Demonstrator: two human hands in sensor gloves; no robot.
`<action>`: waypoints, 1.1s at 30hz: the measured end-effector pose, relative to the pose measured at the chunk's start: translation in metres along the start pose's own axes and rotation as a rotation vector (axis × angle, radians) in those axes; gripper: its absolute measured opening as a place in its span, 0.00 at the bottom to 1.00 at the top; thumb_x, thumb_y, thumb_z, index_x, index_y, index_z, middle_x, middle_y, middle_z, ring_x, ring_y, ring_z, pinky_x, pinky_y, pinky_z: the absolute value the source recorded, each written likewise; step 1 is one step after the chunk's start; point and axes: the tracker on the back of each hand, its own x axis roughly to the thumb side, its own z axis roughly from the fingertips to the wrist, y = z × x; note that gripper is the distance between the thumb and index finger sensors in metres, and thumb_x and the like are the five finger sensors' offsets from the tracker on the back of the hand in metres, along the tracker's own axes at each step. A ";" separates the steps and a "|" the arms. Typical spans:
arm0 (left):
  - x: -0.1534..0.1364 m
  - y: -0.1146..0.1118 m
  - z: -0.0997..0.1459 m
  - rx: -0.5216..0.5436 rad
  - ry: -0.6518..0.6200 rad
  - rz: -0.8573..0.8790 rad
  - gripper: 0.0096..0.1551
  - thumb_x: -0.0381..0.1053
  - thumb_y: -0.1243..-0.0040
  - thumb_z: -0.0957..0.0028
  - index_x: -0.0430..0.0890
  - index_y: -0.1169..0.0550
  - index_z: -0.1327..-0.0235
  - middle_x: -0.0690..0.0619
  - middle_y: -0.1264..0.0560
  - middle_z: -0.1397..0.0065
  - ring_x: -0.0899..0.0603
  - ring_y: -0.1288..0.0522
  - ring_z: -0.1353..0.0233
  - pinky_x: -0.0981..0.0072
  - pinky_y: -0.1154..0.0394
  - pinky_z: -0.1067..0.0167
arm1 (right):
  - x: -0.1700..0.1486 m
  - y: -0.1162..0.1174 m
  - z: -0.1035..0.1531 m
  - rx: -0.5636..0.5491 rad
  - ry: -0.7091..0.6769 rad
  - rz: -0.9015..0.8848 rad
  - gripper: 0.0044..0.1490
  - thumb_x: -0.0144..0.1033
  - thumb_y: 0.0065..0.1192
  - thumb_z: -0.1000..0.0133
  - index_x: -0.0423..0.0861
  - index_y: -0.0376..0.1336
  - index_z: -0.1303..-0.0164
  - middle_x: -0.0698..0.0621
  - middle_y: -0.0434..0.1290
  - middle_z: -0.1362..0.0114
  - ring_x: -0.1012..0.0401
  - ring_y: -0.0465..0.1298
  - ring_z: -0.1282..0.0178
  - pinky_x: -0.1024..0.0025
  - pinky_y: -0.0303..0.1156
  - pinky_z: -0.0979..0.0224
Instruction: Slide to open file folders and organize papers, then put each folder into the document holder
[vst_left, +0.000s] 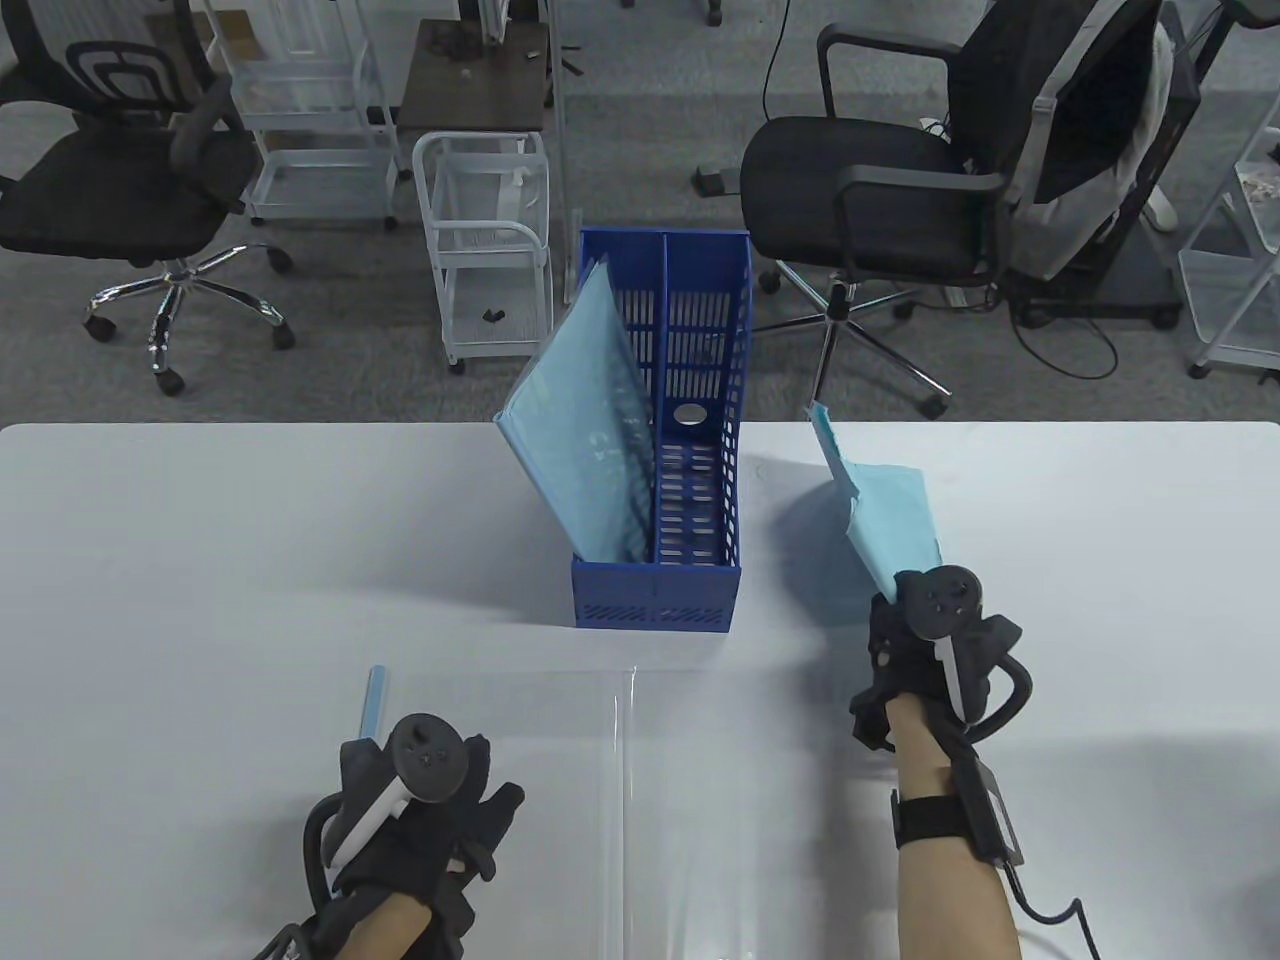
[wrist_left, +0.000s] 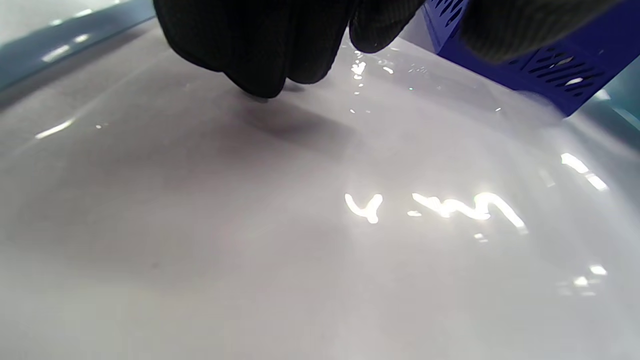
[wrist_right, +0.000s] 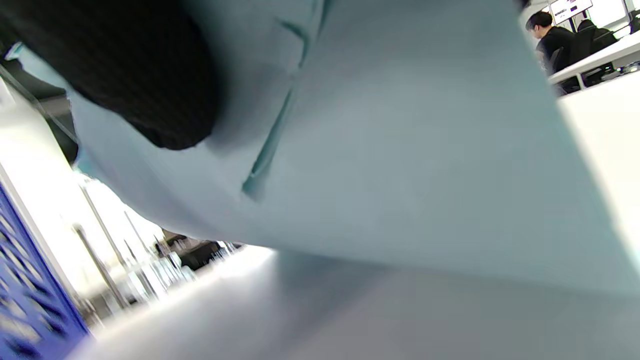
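Observation:
The blue document holder (vst_left: 700, 600) stands mid-table with a light blue folder (vst_left: 585, 430) leaning in its left compartment. A clear open folder (vst_left: 640, 790) lies flat on the table in front of it. My left hand (vst_left: 425, 800) rests on its left part; its fingertips (wrist_left: 260, 75) press the clear plastic. A light blue slide bar (vst_left: 375, 700) lies just beyond that hand. My right hand (vst_left: 893, 612) grips a stack of light blue papers (vst_left: 890, 505), lifted and tilted up right of the holder; a gloved finger (wrist_right: 130, 80) lies on the papers (wrist_right: 410, 150).
The white table (vst_left: 200, 560) ends at its far edge behind the holder. Past it are office chairs (vst_left: 880, 190), white wire carts (vst_left: 485, 240) and cables on the floor. A holder corner (wrist_left: 525, 65) shows in the left wrist view.

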 end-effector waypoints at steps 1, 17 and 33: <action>-0.001 0.004 0.002 0.008 -0.017 0.040 0.44 0.72 0.43 0.50 0.56 0.33 0.19 0.48 0.27 0.21 0.37 0.24 0.26 0.43 0.27 0.31 | 0.001 -0.016 0.008 -0.046 -0.024 -0.073 0.28 0.51 0.74 0.56 0.55 0.73 0.46 0.57 0.86 0.47 0.60 0.89 0.52 0.60 0.86 0.45; 0.021 -0.007 0.005 -0.227 -0.807 0.829 0.55 0.70 0.35 0.51 0.60 0.50 0.16 0.55 0.50 0.10 0.38 0.48 0.10 0.32 0.46 0.21 | 0.037 -0.095 0.133 0.436 -0.550 -1.082 0.28 0.50 0.73 0.54 0.57 0.72 0.43 0.58 0.85 0.43 0.61 0.88 0.49 0.60 0.85 0.41; -0.004 -0.001 -0.002 0.081 -0.715 1.116 0.25 0.51 0.34 0.48 0.54 0.18 0.36 0.51 0.13 0.42 0.43 0.10 0.47 0.47 0.17 0.44 | 0.044 0.017 0.161 1.136 -0.464 -1.226 0.55 0.67 0.69 0.56 0.54 0.53 0.22 0.50 0.65 0.18 0.43 0.73 0.25 0.37 0.69 0.27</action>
